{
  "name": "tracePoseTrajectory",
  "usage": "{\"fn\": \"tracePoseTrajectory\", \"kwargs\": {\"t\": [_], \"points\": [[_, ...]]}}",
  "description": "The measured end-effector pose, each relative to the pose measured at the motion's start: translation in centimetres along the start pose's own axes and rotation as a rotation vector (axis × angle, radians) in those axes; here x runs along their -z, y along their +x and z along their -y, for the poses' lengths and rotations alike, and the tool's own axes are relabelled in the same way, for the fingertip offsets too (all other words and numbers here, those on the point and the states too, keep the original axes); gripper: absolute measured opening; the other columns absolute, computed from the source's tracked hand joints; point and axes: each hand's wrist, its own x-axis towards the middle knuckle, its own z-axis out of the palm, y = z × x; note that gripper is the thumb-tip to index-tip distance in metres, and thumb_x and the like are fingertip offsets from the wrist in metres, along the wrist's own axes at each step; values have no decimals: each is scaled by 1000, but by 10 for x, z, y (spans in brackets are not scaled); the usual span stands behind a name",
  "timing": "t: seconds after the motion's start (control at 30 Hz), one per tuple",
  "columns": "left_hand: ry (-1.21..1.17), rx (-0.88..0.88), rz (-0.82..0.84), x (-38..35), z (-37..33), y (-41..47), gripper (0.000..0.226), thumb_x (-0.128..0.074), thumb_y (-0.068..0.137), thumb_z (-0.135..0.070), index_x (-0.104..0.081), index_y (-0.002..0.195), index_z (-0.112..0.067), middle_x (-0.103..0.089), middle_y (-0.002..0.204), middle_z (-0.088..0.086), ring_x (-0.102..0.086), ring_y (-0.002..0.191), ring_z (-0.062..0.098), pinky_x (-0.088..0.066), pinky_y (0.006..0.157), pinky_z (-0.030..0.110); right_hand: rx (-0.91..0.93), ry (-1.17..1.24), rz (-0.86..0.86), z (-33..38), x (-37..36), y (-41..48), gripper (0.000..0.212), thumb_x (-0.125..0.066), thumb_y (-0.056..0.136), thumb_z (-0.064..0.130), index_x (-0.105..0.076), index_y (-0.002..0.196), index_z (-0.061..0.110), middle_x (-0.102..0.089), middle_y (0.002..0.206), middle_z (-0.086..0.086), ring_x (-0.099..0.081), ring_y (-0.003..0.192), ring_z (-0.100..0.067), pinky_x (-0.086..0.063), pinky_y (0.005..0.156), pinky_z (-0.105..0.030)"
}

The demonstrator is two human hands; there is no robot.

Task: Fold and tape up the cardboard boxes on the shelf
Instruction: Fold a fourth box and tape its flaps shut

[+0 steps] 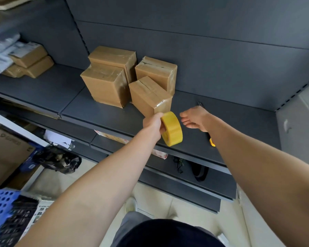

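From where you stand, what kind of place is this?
Probably a shop stockroom or parcel-packing area: dark metal shelving, taped cardboard boxes, a tape roll in the left hand, and labelled parcels.

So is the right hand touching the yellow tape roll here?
Apart. The head view shows dark shelf between the right hand and the yellow tape roll, which only the left hand grips.

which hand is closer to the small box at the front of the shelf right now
Left. The left hand, gripping the yellow tape roll, is right at the near lower corner of the front box. The right hand hovers open over the shelf, off to the box's right.
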Motion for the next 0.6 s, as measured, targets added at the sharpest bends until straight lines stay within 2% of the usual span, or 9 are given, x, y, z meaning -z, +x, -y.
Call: {"fn": "tracePoseTrajectory", "kwargs": {"t": [0.1,0.17,0.23,0.33,0.43,0.53,0.6], "points": [[-37,13,-80,-5,-1,3,11,-63,85,-5,-56,92,-2,-64,101,17,-63,82,29,-55,78,40,-8,-381,-334,-18,16,15,31,-52,89,9,-57,118,-3,-58,122,-21,-54,114,-34,-47,94,-40],[-39,22,-127,-7,0,4,12,-66,83,-8,-54,80,-6,-65,96,15,-64,79,27,-56,79,41,-81,-584,-415,-33,23,21,35,-50,89,8,-51,123,0,-50,128,-20,-42,122,-37,-42,97,-42],[-40,23,-167,-9,1,5,16,-68,82,-11,-53,76,-9,-64,88,12,-63,73,23,-56,75,38,-146,-715,-452,-45,25,25,46,-50,87,9,-42,132,3,-40,136,-18,-34,127,-36,-34,102,-43],[-43,16,-219,-10,0,4,18,-71,80,-17,-55,79,-8,-64,88,10,-62,71,22,-56,75,37,-209,-778,-466,-58,26,31,54,-54,86,8,-36,136,3,-38,138,-17,-33,128,-36,-32,103,-42],[-36,-1,-251,-12,-1,3,28,-76,76,-24,-57,90,-9,-65,99,10,-64,87,26,-54,85,42,-238,-770,-456,-65,28,37,52,-53,86,5,-36,136,2,-39,138,-19,-36,127,-36,-34,102,-43],[-15,-53,-269,-14,-2,0,21,-78,75,-24,-58,76,-18,-67,102,9,-64,96,28,-51,91,43,-214,-770,-457,-67,28,38,52,-54,86,3,-38,135,0,-38,138,-20,-37,127,-36,-33,103,-44],[3,-88,-276,-15,-4,0,17,-76,77,-19,-60,73,-18,-68,104,9,-64,98,28,-50,93,42,-191,-731,-438,-65,29,38,47,-53,86,1,-42,132,-3,-35,136,-22,-41,122,-38,-35,102,-44]]}}
